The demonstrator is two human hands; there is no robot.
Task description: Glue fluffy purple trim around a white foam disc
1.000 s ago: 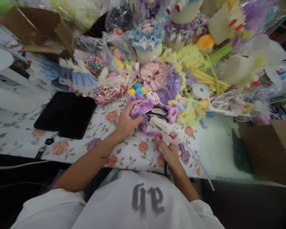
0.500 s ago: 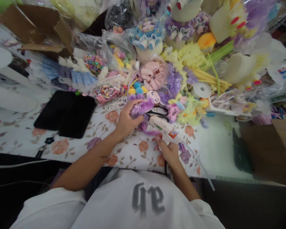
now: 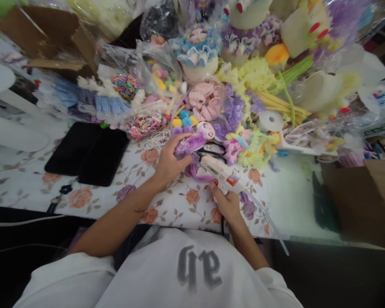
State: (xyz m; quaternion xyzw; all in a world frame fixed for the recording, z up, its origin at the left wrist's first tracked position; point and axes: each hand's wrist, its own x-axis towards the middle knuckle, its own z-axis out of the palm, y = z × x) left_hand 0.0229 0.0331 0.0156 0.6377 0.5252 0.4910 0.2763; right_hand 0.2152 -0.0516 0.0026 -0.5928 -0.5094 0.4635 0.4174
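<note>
My left hand point(image 3: 173, 160) is closed around a fuzzy purple doll piece point(image 3: 189, 144), its fingers over the top and thumb below. A pale doll face point(image 3: 206, 130) shows at the far end of the purple fuzz. In my right hand point(image 3: 225, 200) is a white hot glue gun point(image 3: 218, 171), its nozzle pointing up and left toward the purple piece. A clear glue stick point(image 3: 271, 226) trails from the gun's back end. Black-handled scissors point(image 3: 214, 148) lie just beyond the gun. A purple fuzzy strip point(image 3: 201, 176) curves below the nozzle.
Craft supplies crowd the back: pink pieces point(image 3: 207, 100), yellow ruffles point(image 3: 256, 75), a ribbon roll point(image 3: 271, 121) and bagged hair ties point(image 3: 147, 125). Two black phone-like slabs point(image 3: 102, 158) lie at left on the floral cloth point(image 3: 192, 214). A cardboard box point(image 3: 362, 201) stands at right.
</note>
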